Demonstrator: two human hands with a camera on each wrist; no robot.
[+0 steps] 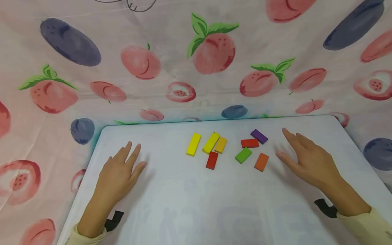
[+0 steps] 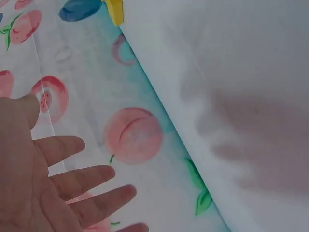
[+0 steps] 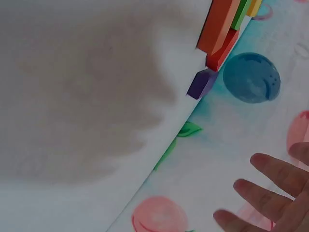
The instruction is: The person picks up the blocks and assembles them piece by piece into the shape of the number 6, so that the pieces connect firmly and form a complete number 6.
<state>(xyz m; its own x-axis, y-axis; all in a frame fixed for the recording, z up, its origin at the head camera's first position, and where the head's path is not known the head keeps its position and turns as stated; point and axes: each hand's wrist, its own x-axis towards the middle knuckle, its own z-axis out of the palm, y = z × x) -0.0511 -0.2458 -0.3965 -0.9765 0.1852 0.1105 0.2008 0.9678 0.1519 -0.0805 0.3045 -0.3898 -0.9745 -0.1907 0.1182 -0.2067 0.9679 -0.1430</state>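
Several coloured rectangular blocks lie flat near the far side of the white table. On the left of the group are two long yellow blocks, one plain [image 1: 193,144] and one with dark marks [image 1: 211,143]. Beside the marked one sit a shorter amber block [image 1: 221,145] and a red block [image 1: 212,160]. Farther right lie a second red block [image 1: 249,143], a purple block [image 1: 259,136], a green block [image 1: 243,155] and an orange block [image 1: 261,162]. My left hand [image 1: 117,173], fingers spread, is left of them and holds nothing. My right hand [image 1: 312,160], likewise spread and bare, is nearest the purple and orange blocks.
The white tabletop [image 1: 196,204] has rounded far corners. Behind it hangs a pale cloth [image 1: 171,30] printed with peaches and dark blue fruit. A black strap [image 1: 114,220] shows at the left wrist and another [image 1: 326,208] at the right.
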